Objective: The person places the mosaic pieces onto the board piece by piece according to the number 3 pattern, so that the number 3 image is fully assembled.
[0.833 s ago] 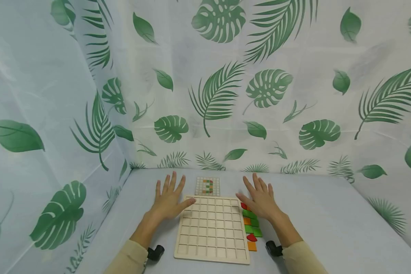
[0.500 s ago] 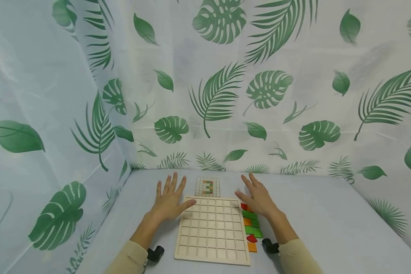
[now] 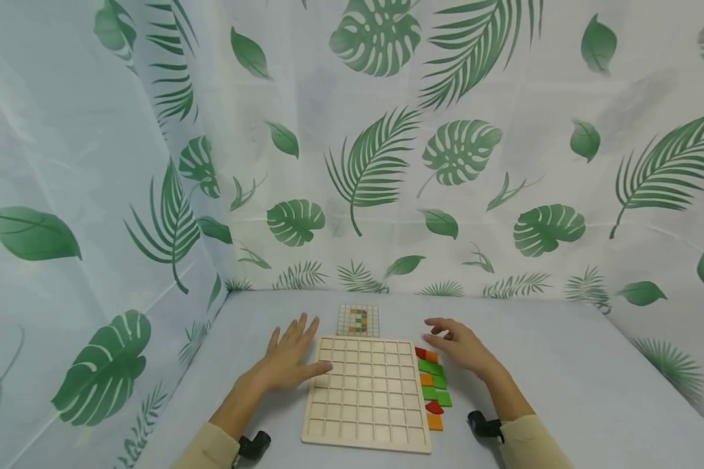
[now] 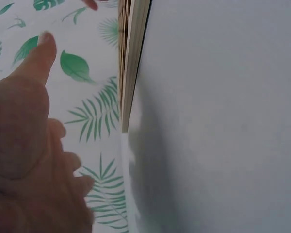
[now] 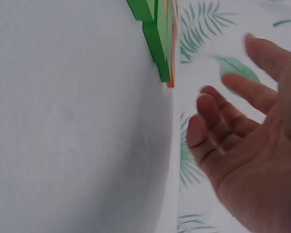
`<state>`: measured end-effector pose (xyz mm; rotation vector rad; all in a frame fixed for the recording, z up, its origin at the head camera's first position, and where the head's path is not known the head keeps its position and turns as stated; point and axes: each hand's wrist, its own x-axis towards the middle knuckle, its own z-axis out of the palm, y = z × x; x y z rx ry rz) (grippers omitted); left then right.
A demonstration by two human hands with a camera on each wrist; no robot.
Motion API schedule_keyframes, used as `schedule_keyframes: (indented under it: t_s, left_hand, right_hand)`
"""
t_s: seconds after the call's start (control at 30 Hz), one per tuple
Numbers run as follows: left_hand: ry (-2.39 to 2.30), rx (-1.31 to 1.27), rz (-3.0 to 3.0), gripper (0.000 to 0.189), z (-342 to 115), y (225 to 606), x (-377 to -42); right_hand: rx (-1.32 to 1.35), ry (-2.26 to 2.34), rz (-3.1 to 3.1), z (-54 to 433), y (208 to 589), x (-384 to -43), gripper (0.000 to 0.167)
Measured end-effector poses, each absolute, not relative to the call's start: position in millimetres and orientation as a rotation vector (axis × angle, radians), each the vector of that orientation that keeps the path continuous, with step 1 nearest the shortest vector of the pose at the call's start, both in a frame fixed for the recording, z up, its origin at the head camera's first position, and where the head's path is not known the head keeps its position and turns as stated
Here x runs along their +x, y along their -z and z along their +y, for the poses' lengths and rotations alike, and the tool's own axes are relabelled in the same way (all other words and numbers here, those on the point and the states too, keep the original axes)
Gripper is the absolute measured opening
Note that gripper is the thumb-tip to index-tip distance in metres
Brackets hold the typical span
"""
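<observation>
A square wooden grid board (image 3: 366,394) lies on the table, its cells bare. My left hand (image 3: 287,361) hovers at the board's left edge with fingers spread, the thumb reaching over the cells. To the right of the board my right hand (image 3: 460,345) is held above the table, fingers loosely bent, nothing in them. Beside the board's right edge lie flat colored pieces: several green tiles (image 3: 431,369), orange squares (image 3: 435,423) and red rounded pieces (image 3: 434,408). The right wrist view shows green pieces (image 5: 157,48) below the hand.
Behind the board lies a small pattern card (image 3: 358,320) with a gridded green, orange and red design. A leaf-printed white curtain (image 3: 375,247) rises at the back and left edges of the table (image 3: 563,384). Black wrist cameras (image 3: 484,425) hang under both wrists.
My right hand has moved right, away from the board's corner, and its fingers have bent, uncovering the red and orange pieces there. The left hand has shifted slightly toward me.
</observation>
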<state>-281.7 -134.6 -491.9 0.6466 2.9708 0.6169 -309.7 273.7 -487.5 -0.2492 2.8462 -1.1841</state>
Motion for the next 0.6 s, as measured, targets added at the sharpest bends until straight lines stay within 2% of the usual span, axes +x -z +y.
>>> schedule_keyframes:
  t_s: [0.27, 0.6]
  left_hand:
    - [-0.638, 0.78, 2.651, 0.137, -151, 493, -263]
    - [-0.408, 0.777, 2.615, 0.144, -151, 496, -256]
  right_hand:
    - [-0.214, 1.143, 2.733, 281, 492, -307, 0.026]
    - [-0.181, 1.056, 2.788, 277, 492, -307, 0.011]
